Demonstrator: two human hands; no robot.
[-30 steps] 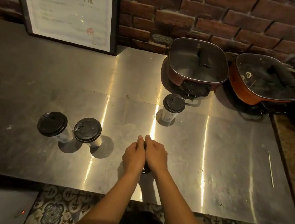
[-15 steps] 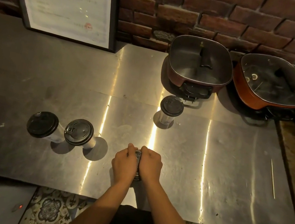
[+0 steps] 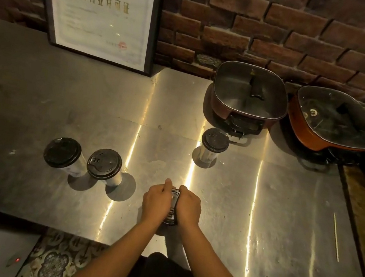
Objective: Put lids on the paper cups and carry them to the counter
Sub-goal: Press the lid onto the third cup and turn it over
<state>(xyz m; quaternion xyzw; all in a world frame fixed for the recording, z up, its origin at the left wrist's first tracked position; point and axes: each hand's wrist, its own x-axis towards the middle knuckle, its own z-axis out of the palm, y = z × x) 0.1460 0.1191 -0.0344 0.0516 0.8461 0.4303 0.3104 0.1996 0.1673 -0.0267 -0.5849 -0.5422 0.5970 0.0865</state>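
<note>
Four paper cups stand on the shiny metal table (image 3: 284, 216). The left hand (image 3: 156, 203) and right hand (image 3: 189, 209) wrap tight around one cup (image 3: 172, 209) near the table's front edge, fingers curled on its black lid. Only a thin strip of that lid shows between them. Left of the held cup, two white cups with black lids (image 3: 62, 152) (image 3: 104, 164) stand side by side. Behind it, another lidded cup (image 3: 215, 140) stands just before a square pot (image 3: 248, 93).
</note>
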